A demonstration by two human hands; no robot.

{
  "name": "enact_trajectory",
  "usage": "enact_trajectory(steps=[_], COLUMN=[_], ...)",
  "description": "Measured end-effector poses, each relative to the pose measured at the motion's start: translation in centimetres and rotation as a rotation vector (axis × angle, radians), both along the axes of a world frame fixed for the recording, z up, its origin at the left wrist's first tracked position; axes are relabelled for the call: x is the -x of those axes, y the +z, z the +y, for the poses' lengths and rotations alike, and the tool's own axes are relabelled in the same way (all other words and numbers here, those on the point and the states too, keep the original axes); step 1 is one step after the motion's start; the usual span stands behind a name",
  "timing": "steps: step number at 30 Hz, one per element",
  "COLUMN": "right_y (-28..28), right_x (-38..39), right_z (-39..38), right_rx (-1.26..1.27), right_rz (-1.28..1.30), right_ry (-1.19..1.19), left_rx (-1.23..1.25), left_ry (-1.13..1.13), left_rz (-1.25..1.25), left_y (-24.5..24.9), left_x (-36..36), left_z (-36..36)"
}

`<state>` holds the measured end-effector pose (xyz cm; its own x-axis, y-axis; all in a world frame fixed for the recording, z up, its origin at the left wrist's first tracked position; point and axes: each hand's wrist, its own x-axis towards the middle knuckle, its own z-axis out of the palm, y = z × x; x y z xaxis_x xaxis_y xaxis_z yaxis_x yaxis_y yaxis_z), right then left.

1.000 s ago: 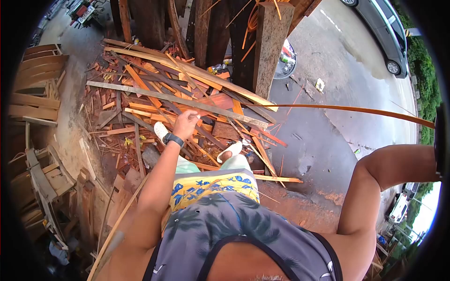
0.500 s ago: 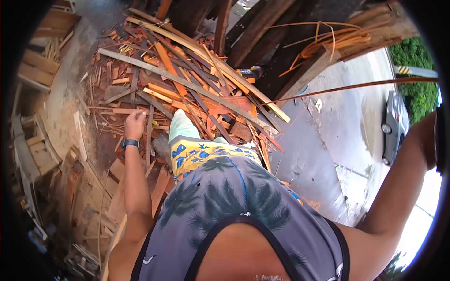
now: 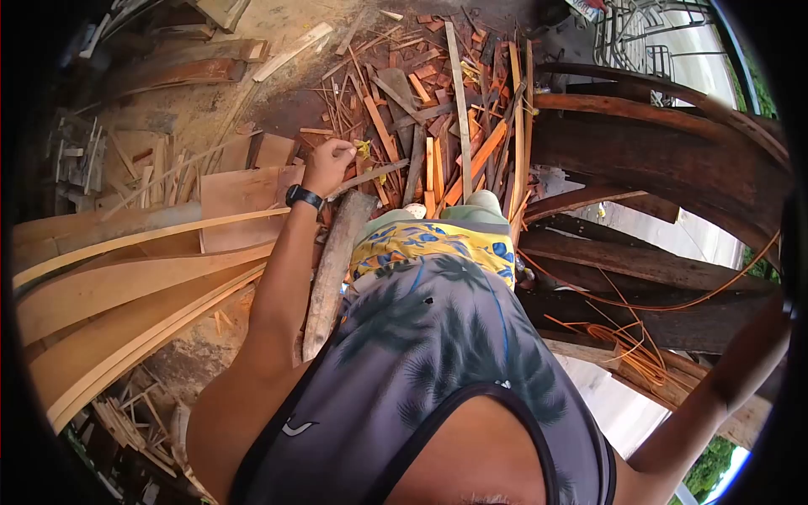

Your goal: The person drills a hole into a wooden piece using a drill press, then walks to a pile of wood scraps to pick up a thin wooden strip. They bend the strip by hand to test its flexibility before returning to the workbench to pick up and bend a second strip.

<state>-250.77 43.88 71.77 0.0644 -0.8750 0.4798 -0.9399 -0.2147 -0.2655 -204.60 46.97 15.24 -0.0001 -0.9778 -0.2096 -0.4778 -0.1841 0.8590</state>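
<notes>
My left hand, with a black watch on its wrist, hangs above the wood scraps. Its fingers are curled in, and I see nothing held in them. A small yellow scrap shows just beyond the fingertips, seemingly on the ground. Below the hand lies a thick, weathered timber beside my leg. Toward the right edge stretches my right forearm; the hand itself is cut off there. Above that arm, a thin orange strip curves toward the same edge, and whether the hand holds it is hidden.
Ahead of my feet lies a pile of reddish offcuts with a long grey batten. Large dark planks crowd the right, near an orange coil. Long pale boards lie at left. A metal rack stands at top right.
My body has turned left, so the scrap pile is now straight ahead and the orange coil lower on the right. The grey car has left view. My left hand stays curled.
</notes>
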Motion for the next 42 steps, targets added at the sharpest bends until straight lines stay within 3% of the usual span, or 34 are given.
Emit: enact_trajectory(steps=[3, 4, 6, 7, 11, 15, 19, 20, 24, 27, 32, 42], right_y=[-9.9, -13.7, -19.7, -22.7, -29.8, -32.4, -35.2, -37.5, -37.0, -38.5, -40.2, -43.5], right_x=[-1.4, -4.6, -8.6, -10.2, -15.8, -19.2, -20.3, -19.6, -19.8, -19.2, -20.3, -26.5], right_z=[-7.0, -7.3, -9.4, -10.4, -14.3, -18.9, -24.6, -26.9, -32.6, -36.9, -43.1, -49.5], right_rx=[-0.480, -0.655, -0.712, -0.667, -0.705, -0.816, -0.977, -0.851, -0.894, -0.919, -1.107, -1.185], right_rz=[-0.017, -0.240, -0.052, -0.108, -0.121, -0.080, -0.066, -0.184, -0.224, -0.299, -0.396, -0.510], right_ry=[0.393, 0.342, 0.424, 0.584, 0.775, 0.875, 0.813, 0.929, 0.806, 0.773, 0.723, 0.835], left_rx=[0.054, 0.038, 0.050, 0.068, 0.116, 0.236, 0.379, 0.391, 0.307, 0.322, 0.245, 0.276], left_ry=[0.115, 0.175, 0.266, 0.300, 0.349, 0.412, 0.455, 0.457, 0.613, 0.501, 0.349, 0.367], left_rz=[0.027, 0.140, 0.281, 0.345, 0.567, 0.733, 0.885, 0.886, 0.847, 0.793, 0.700, 0.650], left_y=[1.3, 0.1, 1.5, 2.5, 9.4, 12.8, 13.5, 13.4, 13.5, 13.8, 13.3, 13.4], left_x=[-0.1, -0.4, -0.1, 0.1, 1.0, 0.3, -0.3, -0.5, -0.5, -0.8, -3.2, -10.1], left_z=[2.2, 2.4, 2.2, 1.7, -1.2, -7.5, -16.1, -18.9, -28.6, -33.8, -38.6, -43.5])
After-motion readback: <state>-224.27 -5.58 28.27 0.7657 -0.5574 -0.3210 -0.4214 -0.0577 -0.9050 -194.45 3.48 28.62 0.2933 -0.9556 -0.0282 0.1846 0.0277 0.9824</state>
